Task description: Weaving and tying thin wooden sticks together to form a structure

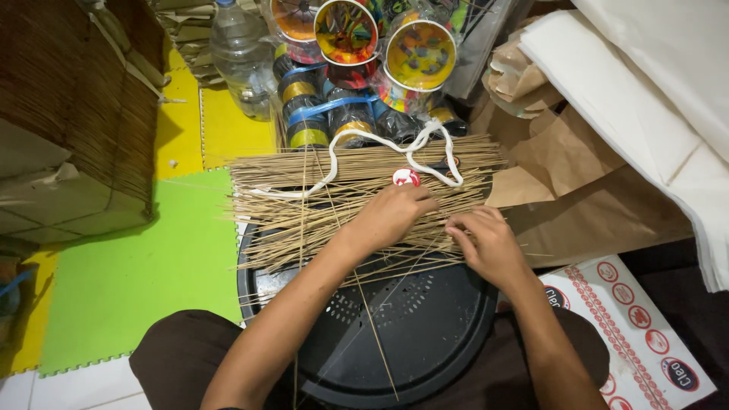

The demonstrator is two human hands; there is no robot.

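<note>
Pale tan sticks [357,193] are showing against a black round tray [425,326], with a white cord [395,148] looping over them beside a red-and-white cap [406,178]. Floor mats are glowing green [144,273] and yellow [228,129]. Paper cones [420,55] are displaying multicoloured splashes; the bags [577,190] are looking brown.

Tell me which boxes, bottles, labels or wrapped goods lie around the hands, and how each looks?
Cardboard box: lower right, beside the right hand; white with red round badges.
Plastic bottle: top, left of centre; clear, upright, blue cap.
Wrapped rolls: top centre; dark, with yellow bands and blue tape.
Round sticker: on the stick bundle above the left hand; red and white.
</note>
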